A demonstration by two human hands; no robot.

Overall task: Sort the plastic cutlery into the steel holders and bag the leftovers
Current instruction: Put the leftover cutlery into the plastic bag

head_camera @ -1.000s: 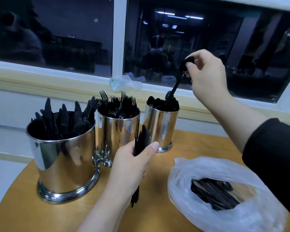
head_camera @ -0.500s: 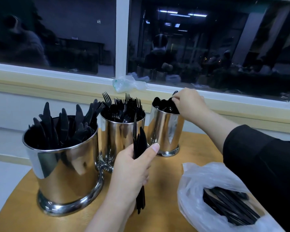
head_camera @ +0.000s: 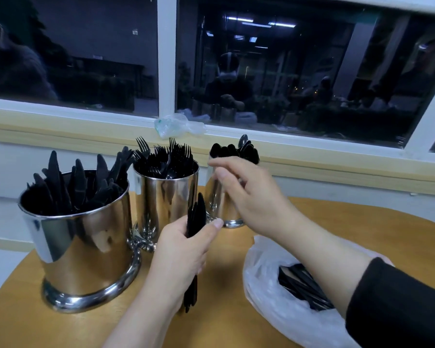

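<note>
Your right arm wears a black long sleeve [head_camera: 399,305] of plain, matte cloth, and its cuff ends partway up the forearm, leaving your wrist and your right hand [head_camera: 251,197] bare. Your left hand [head_camera: 183,249] and its forearm are bare as far as you can see them, with no sleeve showing. You wear short, unpainted nails and no rings.

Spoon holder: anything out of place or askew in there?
Nothing serious. One spoon stands higher than the others in the spoon holder, apparently not fully seated. The knife holder and fork holder look sorted by type. The left hand grips a bundle of knives; the right hand holds nothing.
</note>
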